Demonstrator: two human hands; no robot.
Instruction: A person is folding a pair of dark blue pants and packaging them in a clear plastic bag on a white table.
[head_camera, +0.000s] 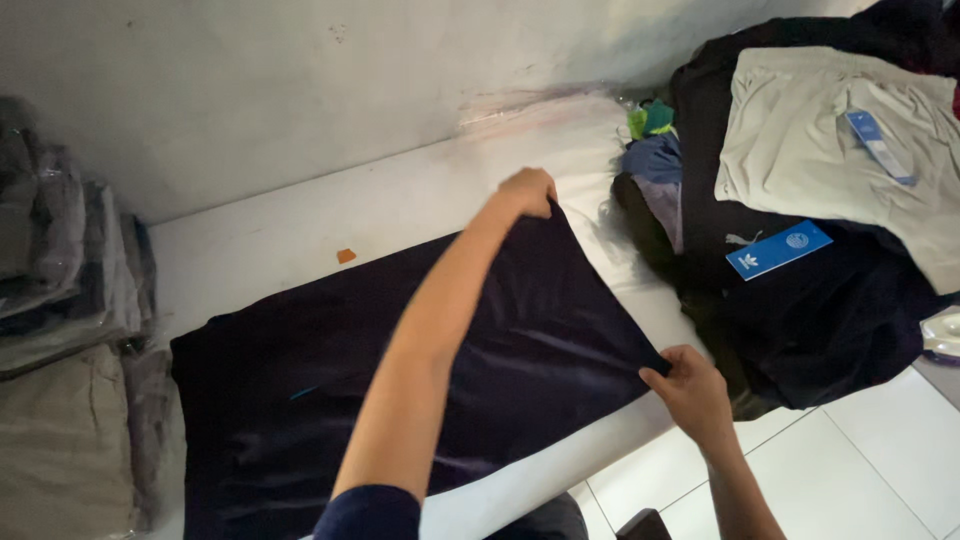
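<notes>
- Left hand (527, 191) pinches the dark garment's (330, 370) far corner; right hand (690, 390) grips the near corner.
- Keep that edge taut — 2 corners level — so it lies flat.

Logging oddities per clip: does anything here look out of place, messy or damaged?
A small orange scrap lies alone on the white surface beyond the dark garment. The clothes pile at right is a loose heap. Nothing looks damaged.

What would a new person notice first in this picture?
A large dark navy garment lies spread over the white surface in the centre. The left hand grips its far corner, the right hand its near corner. A pile of clothes sits at right.
</notes>
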